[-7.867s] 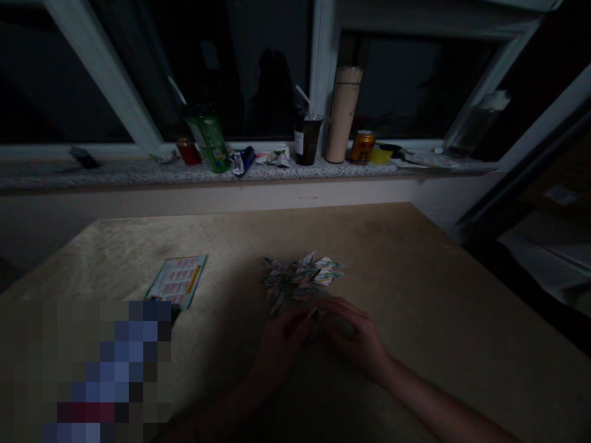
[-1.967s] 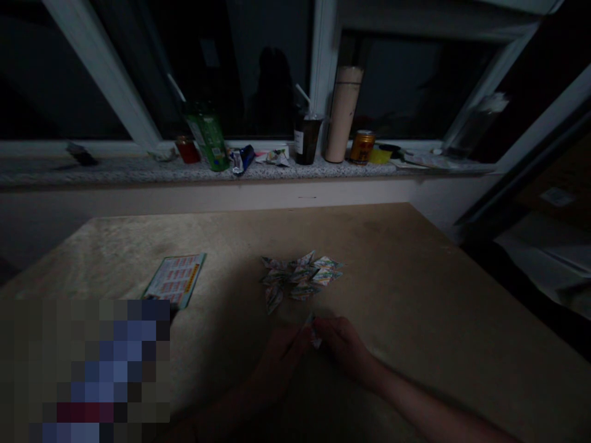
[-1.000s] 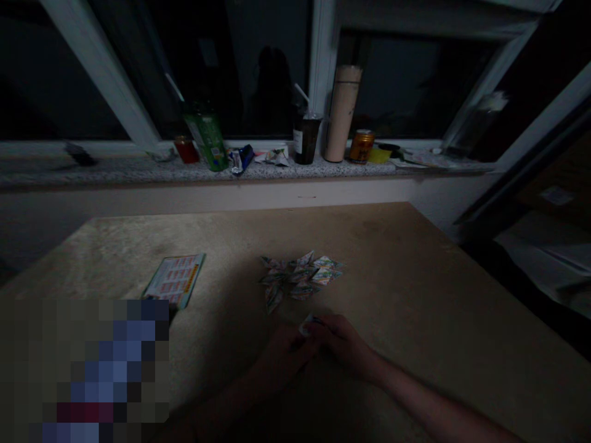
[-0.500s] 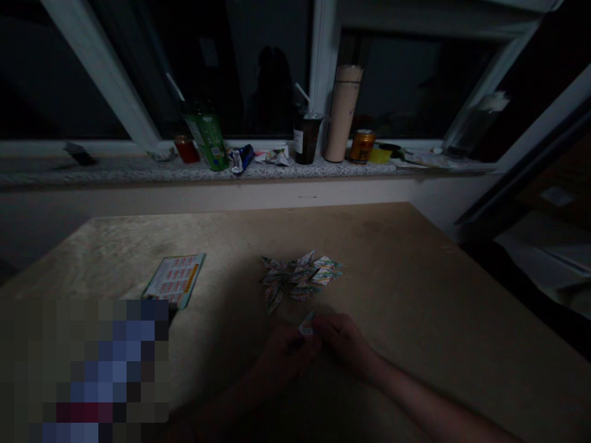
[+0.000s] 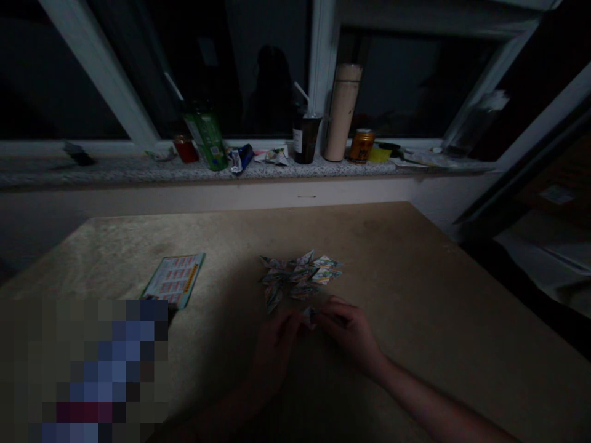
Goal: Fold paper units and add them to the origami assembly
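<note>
Between my two hands is a small folded piece of printed paper (image 5: 309,317), pinched from both sides. My left hand (image 5: 277,341) has its fingertips closed on the paper's left side. On its right side the thumb and fingers of my right hand (image 5: 347,326) grip it. The finer folds are too dark and small to make out. Just beyond my fingers lies a cluster of several pointed folded paper pieces (image 5: 302,274), printed in white, green and red, on the table (image 5: 383,258).
A printed card or booklet (image 5: 174,280) lies to the left, near a pixelated patch. Along the granite windowsill (image 5: 268,172) stand a green bottle (image 5: 207,138), a dark cup with a straw (image 5: 305,140), a pink flask (image 5: 342,114) and an orange can (image 5: 362,146).
Both hands have shifted slightly away from me, toward the paper cluster, and my left fingers have been repositioned on the paper. The paper has turned a little; the cluster is unmoved.
</note>
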A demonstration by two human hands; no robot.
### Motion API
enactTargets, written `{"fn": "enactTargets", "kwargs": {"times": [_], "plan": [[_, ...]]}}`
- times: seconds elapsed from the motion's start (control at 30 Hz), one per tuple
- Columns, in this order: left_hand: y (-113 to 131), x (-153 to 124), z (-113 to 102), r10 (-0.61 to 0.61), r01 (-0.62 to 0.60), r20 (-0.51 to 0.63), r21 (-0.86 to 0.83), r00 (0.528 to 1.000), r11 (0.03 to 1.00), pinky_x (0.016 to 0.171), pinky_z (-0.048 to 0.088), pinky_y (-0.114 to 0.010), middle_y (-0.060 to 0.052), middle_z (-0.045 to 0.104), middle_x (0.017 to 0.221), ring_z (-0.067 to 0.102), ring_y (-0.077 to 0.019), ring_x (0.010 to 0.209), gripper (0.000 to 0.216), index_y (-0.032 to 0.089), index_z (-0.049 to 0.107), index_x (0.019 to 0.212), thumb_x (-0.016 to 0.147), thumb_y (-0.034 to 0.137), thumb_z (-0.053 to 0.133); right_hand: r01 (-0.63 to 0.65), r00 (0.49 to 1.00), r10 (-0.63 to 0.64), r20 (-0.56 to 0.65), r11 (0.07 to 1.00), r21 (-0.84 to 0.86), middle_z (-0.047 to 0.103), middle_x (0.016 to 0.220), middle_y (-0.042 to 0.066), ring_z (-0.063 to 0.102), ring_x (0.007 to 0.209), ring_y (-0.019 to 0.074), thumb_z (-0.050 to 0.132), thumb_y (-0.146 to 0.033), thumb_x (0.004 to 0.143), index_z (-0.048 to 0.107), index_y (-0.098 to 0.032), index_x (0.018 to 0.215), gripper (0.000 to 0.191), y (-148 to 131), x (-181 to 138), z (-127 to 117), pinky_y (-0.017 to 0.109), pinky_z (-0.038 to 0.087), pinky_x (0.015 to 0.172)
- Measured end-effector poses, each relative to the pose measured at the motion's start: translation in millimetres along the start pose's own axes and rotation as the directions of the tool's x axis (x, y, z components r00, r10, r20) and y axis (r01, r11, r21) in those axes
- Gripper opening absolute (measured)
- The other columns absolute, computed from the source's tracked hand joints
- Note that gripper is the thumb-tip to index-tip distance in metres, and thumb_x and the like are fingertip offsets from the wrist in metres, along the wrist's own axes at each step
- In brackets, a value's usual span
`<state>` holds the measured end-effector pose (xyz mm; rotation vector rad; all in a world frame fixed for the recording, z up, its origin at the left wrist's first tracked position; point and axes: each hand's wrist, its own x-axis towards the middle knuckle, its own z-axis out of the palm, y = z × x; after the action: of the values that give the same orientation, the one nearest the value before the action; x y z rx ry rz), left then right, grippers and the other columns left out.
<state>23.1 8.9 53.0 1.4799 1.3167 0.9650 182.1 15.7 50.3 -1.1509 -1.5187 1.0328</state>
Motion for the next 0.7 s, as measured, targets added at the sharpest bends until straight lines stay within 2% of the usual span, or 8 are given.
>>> {"fn": "enactTargets", "kwargs": {"times": [0.17, 0.33, 0.53, 0.7], "plan": [[-1.7, 2.5, -0.2, 0.143, -0.142, -0.047, 0.022, 0.989, 0.990, 0.073, 0.043, -0.026, -0.001, 0.057, 0.086, 0.055, -0.0165, 0.080, 0.016, 0.022, 0.064, 0.091, 0.079, 0.028, 0.055, 0.025, 0.999, -0.026, -0.030, 0.999, -0.047, 0.053, 0.063, 0.002, 0.050, 0.059, 0.0131, 0.062, -0.018, 0.073, 0.067, -0.015, 0.065, 0.010, 2.8, -0.6, -0.7, 0.022, 0.037, 0.051], [-7.1, 6.5, -2.0, 0.166, -0.164, -0.096, 0.026, 0.981, 0.986, 0.074, 0.044, -0.026, -0.003, 0.050, 0.088, 0.052, -0.0178, 0.086, 0.010, 0.020, 0.069, 0.075, 0.074, 0.025, 0.060, 0.012, 1.000, -0.012, 0.007, 0.998, -0.058, 0.052, 0.064, 0.001, 0.049, 0.057, 0.0121, 0.065, -0.018, 0.071, 0.067, -0.015, 0.065, 0.007, 4.1, -2.3, 3.0, 0.021, 0.036, 0.047], [-5.7, 6.2, -3.4, 0.143, -0.143, -0.004, -0.064, 0.990, 0.988, 0.069, 0.045, -0.025, -0.002, 0.052, 0.084, 0.054, -0.0159, 0.079, 0.012, 0.019, 0.066, 0.065, 0.074, 0.022, 0.059, 0.084, 0.990, -0.064, 0.125, 0.982, -0.169, 0.052, 0.062, 0.001, 0.048, 0.055, 0.0116, 0.062, -0.028, 0.075, 0.069, -0.016, 0.064, 0.018, 0.6, -3.7, 1.4, 0.021, 0.037, 0.048], [-4.3, 5.1, -3.7, 0.185, -0.184, 0.001, -0.092, 0.983, 0.979, 0.069, 0.043, -0.024, -0.001, 0.053, 0.078, 0.054, -0.0147, 0.075, 0.013, 0.018, 0.063, 0.065, 0.076, 0.020, 0.057, 0.093, 0.983, -0.067, 0.173, 0.984, -0.151, 0.058, 0.059, 0.002, 0.051, 0.054, 0.0125, 0.056, -0.030, 0.081, 0.069, -0.017, 0.066, 0.024, -1.4, -5.4, 1.1, 0.022, 0.037, 0.049]]}}
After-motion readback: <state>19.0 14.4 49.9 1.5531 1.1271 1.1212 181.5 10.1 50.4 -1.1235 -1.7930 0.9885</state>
